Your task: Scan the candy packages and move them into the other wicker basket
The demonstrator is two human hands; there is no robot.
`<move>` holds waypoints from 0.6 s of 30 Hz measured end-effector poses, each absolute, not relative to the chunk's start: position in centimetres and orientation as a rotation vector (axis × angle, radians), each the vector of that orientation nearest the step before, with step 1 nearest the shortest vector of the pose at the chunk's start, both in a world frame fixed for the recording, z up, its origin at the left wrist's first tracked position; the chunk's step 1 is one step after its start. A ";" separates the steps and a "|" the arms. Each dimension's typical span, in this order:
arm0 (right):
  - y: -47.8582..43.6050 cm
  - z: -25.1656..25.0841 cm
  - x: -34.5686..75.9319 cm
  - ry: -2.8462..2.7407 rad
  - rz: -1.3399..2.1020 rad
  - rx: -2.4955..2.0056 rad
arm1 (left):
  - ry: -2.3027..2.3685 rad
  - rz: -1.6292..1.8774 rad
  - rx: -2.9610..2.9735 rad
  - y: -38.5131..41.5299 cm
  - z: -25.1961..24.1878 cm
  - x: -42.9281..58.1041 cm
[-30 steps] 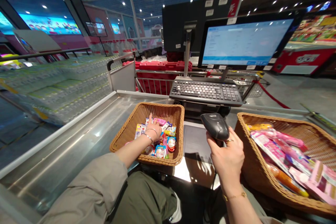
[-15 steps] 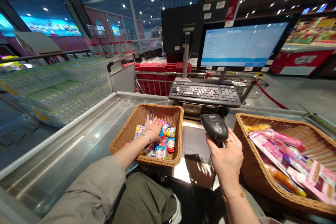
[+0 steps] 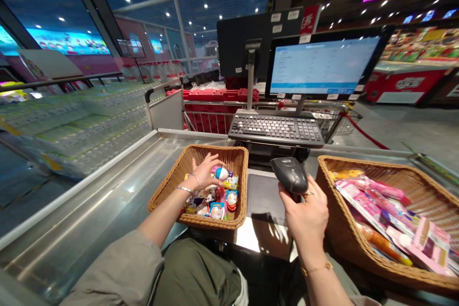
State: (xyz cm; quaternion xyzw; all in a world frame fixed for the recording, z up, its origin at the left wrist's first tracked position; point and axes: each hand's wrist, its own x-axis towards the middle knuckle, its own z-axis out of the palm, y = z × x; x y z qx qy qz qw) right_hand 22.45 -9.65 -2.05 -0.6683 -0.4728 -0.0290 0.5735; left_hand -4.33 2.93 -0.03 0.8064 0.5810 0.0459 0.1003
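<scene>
My left hand is inside the left wicker basket, with its thumb and fingers closed round a small blue-and-white candy egg. Colourful wrapped sweets lie under and around that hand. Close to the basket's front right corner is another round candy pack, with a blue-wrapped sweet beside it. To the right, my right hand is wrapped round the handle of a black barcode scanner. The scanner's head is held above the counter between the two baskets; its handle is mostly hidden by my palm.
A second wicker basket with pink packages stands at the right. Behind the scanner are a keyboard and a lit monitor. The metal counter extends leftward. Beyond it are a cart with red crates and stacked bottles.
My left hand has risen slightly from the sweets and turned, and the blue-and-white candy egg now shows between its fingers. My right hand still grips the scanner. The view has shifted slightly.
</scene>
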 end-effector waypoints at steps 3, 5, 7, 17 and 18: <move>-9.7 -2.0 22.4 -1.109 -0.065 -1.554 | 1.685 0.271 2.308 2.1 1.1 -4.2; -9.6 -2.0 22.4 -1.117 -0.070 -1.536 | 1.623 0.430 2.255 1.7 1.5 -4.0; -9.6 -2.1 22.4 -1.135 -0.071 -1.520 | 1.517 0.626 2.207 1.4 1.5 -3.5; -9.9 -2.0 22.8 -1.156 -0.098 -1.513 | 1.160 0.887 1.927 -0.1 -1.1 1.3; -9.9 -2.0 22.8 -1.157 -0.102 -1.515 | 1.163 0.883 1.903 -0.1 -1.3 1.3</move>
